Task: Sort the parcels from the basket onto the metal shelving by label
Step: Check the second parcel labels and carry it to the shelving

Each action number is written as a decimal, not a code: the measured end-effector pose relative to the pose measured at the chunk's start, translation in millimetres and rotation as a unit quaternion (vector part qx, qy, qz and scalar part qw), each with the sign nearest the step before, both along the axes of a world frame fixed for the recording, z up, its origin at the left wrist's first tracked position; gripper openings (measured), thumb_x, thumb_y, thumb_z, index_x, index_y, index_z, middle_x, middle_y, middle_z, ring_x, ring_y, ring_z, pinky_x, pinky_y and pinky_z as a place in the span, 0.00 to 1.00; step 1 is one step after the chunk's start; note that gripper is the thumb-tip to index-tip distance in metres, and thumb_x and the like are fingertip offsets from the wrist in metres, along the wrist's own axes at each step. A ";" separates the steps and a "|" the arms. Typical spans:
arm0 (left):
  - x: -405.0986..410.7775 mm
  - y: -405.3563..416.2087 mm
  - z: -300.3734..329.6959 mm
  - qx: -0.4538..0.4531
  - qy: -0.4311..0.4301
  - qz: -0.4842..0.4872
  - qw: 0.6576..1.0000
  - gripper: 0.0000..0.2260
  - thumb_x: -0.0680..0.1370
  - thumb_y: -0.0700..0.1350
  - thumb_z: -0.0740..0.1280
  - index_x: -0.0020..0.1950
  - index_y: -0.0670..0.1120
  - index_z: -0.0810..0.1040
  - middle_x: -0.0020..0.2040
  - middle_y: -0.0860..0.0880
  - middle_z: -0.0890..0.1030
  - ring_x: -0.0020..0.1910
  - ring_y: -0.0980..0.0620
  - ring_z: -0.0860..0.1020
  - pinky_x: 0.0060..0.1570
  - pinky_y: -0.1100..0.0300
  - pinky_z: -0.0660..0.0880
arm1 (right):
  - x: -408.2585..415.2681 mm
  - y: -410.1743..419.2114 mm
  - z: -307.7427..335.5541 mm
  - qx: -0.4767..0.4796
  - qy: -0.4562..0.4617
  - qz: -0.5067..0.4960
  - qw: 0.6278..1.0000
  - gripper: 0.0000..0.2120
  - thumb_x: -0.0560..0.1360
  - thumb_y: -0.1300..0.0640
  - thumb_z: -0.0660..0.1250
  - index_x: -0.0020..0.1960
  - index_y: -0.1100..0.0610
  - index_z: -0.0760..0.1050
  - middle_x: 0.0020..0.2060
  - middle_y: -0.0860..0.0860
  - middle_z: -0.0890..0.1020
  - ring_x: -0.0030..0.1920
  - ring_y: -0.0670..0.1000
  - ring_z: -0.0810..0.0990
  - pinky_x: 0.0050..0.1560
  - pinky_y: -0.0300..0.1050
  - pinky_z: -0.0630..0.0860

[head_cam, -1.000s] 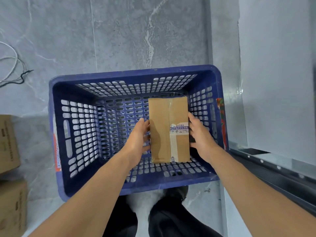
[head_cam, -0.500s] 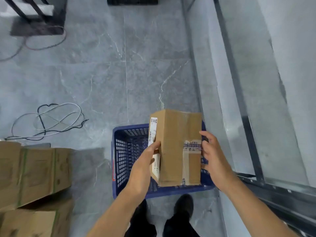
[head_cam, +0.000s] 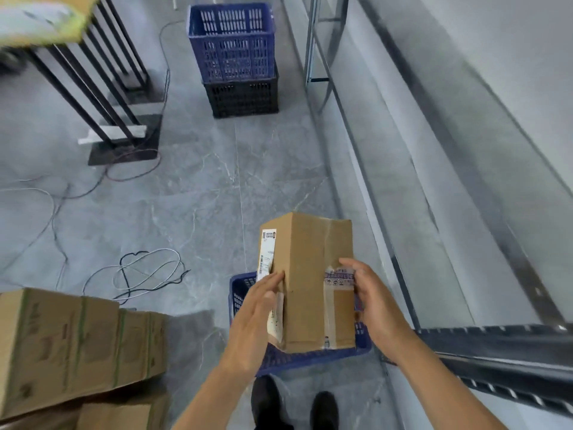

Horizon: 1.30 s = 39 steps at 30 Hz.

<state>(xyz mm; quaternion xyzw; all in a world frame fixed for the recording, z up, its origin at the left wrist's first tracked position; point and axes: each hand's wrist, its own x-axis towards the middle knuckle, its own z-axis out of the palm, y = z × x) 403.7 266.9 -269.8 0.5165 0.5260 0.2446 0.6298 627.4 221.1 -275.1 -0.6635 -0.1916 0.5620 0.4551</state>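
Both hands, left [head_cam: 259, 308] and right [head_cam: 373, 301], clasped flat against the upright parcel's [head_cam: 310, 274] sides.

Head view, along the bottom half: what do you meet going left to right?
Stacked cardboard cartons → coiled cables on the floor → left hand → held parcel → right hand → metal shelving.

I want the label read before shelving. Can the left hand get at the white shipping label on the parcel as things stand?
Probably yes. The left hand already grips the parcel on the side that carries the white shipping label, its fingertips touching the label's lower part. Nothing lies between them; the right hand holds the opposite side.
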 end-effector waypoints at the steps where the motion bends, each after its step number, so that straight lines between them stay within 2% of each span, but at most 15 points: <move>1: 0.4 -4.3 8.6 0.002 -0.004 -0.001 1.000 0.20 0.80 0.64 0.56 0.70 0.67 0.76 0.73 0.61 0.75 0.74 0.60 0.70 0.78 0.49 0.64 | 1.8 -3.0 11.6 0.009 -0.005 0.005 1.000 0.17 0.85 0.39 0.54 0.62 0.32 0.80 0.66 0.44 0.84 0.69 0.50 0.79 0.70 0.61 0.74; 5: 7.5 -18.9 46.1 0.002 -0.026 0.011 1.000 0.27 0.76 0.68 0.56 0.73 0.61 0.75 0.72 0.58 0.78 0.72 0.60 0.74 0.75 0.47 0.68 | 10.2 -18.6 51.5 0.048 -0.016 0.026 0.998 0.20 0.78 0.29 0.58 0.69 0.25 0.71 0.74 0.44 0.77 0.75 0.51 0.73 0.75 0.68 0.68; 8: 14.6 -28.1 71.8 0.013 -0.020 0.014 1.000 0.29 0.76 0.68 0.56 0.73 0.59 0.75 0.71 0.59 0.79 0.70 0.62 0.75 0.73 0.49 0.71 | 18.9 -28.3 76.1 0.062 0.034 -0.003 0.998 0.19 0.80 0.34 0.58 0.71 0.28 0.67 0.67 0.45 0.82 0.67 0.49 0.79 0.63 0.62 0.78; 10: 18.1 -34.4 87.1 0.012 -0.015 0.017 1.000 0.27 0.78 0.67 0.55 0.72 0.59 0.76 0.69 0.59 0.80 0.68 0.63 0.76 0.71 0.50 0.72 | 24.6 -34.3 90.0 0.057 0.073 -0.018 0.996 0.20 0.83 0.38 0.56 0.75 0.34 0.68 0.64 0.49 0.83 0.62 0.50 0.81 0.54 0.60 0.80; 12: 21.2 -39.4 99.6 0.022 -0.015 0.019 0.999 0.25 0.80 0.64 0.54 0.71 0.58 0.77 0.67 0.60 0.82 0.66 0.64 0.77 0.69 0.52 0.73 | 28.5 -37.2 104.9 0.058 0.087 -0.025 0.994 0.17 0.84 0.39 0.56 0.71 0.36 0.73 0.61 0.50 0.83 0.59 0.51 0.82 0.51 0.59 0.80; 17: 24.1 -45.4 128.2 0.045 -0.031 0.031 0.998 0.29 0.74 0.69 0.55 0.68 0.58 0.78 0.63 0.64 0.82 0.65 0.64 0.78 0.66 0.55 0.73 | 30.2 -44.2 131.3 0.056 0.111 -0.021 0.992 0.16 0.83 0.37 0.58 0.63 0.37 0.81 0.60 0.53 0.85 0.60 0.54 0.83 0.50 0.62 0.84; 20: 21.0 -44.5 140.3 0.061 -0.040 0.026 0.997 0.30 0.74 0.70 0.55 0.69 0.56 0.78 0.64 0.62 0.83 0.65 0.63 0.78 0.65 0.55 0.73 | 26.9 -43.8 142.3 0.065 0.107 -0.018 0.992 0.18 0.84 0.39 0.57 0.67 0.40 0.79 0.60 0.53 0.85 0.60 0.54 0.82 0.51 0.65 0.84; 23: 14.9 -42.4 149.4 0.072 -0.036 0.005 0.997 0.31 0.74 0.70 0.55 0.70 0.56 0.77 0.64 0.62 0.82 0.66 0.63 0.78 0.65 0.55 0.73 | 22.9 -44.1 153.5 0.073 0.100 -0.018 0.992 0.17 0.85 0.40 0.54 0.65 0.39 0.78 0.55 0.50 0.86 0.57 0.51 0.83 0.54 0.66 0.82; 25: 10.5 -38.7 153.3 0.082 -0.025 0.000 0.996 0.27 0.77 0.66 0.56 0.69 0.55 0.78 0.64 0.60 0.83 0.66 0.60 0.78 0.65 0.55 0.73 | 21.0 -43.1 158.6 0.078 0.102 -0.018 0.992 0.17 0.85 0.40 0.53 0.65 0.39 0.78 0.53 0.48 0.87 0.55 0.50 0.83 0.54 0.66 0.82; 28: 3.6 -32.4 156.7 0.075 -0.029 0.018 0.997 0.14 0.85 0.47 0.59 0.65 0.53 0.82 0.62 0.53 0.85 0.66 0.54 0.79 0.67 0.58 0.73 | 15.3 -41.5 169.5 0.083 0.095 -0.010 0.992 0.20 0.85 0.38 0.53 0.71 0.40 0.75 0.61 0.52 0.84 0.59 0.52 0.82 0.51 0.63 0.83; 29: 2.7 -31.2 158.4 0.074 -0.032 0.019 0.997 0.15 0.86 0.42 0.59 0.64 0.53 0.83 0.62 0.52 0.85 0.66 0.54 0.79 0.68 0.59 0.72 | 13.6 -41.6 172.2 0.087 0.092 -0.007 0.992 0.21 0.84 0.37 0.53 0.72 0.39 0.73 0.63 0.52 0.83 0.60 0.52 0.81 0.50 0.62 0.84; 31: 1.9 -29.9 162.0 0.081 -0.032 0.020 0.996 0.18 0.85 0.38 0.60 0.62 0.57 0.84 0.65 0.52 0.83 0.69 0.54 0.77 0.71 0.57 0.70 | 10.7 -43.1 176.2 0.102 0.084 -0.005 0.991 0.21 0.83 0.36 0.53 0.75 0.32 0.68 0.66 0.48 0.81 0.63 0.51 0.80 0.55 0.66 0.82; 34: 2.8 -28.4 170.3 0.113 0.003 -0.003 0.994 0.15 0.81 0.50 0.62 0.58 0.67 0.84 0.73 0.58 0.71 0.74 0.55 0.67 0.74 0.49 0.65 | 7.8 -48.5 176.0 0.117 0.071 -0.001 0.991 0.23 0.80 0.32 0.54 0.74 0.23 0.62 0.74 0.45 0.74 0.71 0.52 0.75 0.64 0.69 0.78; 36: 2.1 -29.3 180.3 0.118 0.023 -0.027 0.992 0.14 0.77 0.58 0.61 0.55 0.70 0.84 0.75 0.60 0.64 0.75 0.55 0.64 0.72 0.49 0.65 | 7.0 -52.7 174.1 0.114 0.072 -0.004 0.991 0.23 0.78 0.30 0.56 0.73 0.20 0.62 0.78 0.45 0.71 0.75 0.53 0.72 0.67 0.69 0.76; 39: -1.0 -30.3 191.6 0.114 0.011 -0.050 0.992 0.18 0.72 0.68 0.61 0.54 0.68 0.86 0.76 0.61 0.60 0.77 0.57 0.62 0.72 0.52 0.63 | 5.4 -56.2 177.0 0.109 0.078 -0.013 0.991 0.20 0.82 0.33 0.53 0.73 0.21 0.64 0.76 0.46 0.73 0.75 0.53 0.72 0.61 0.62 0.79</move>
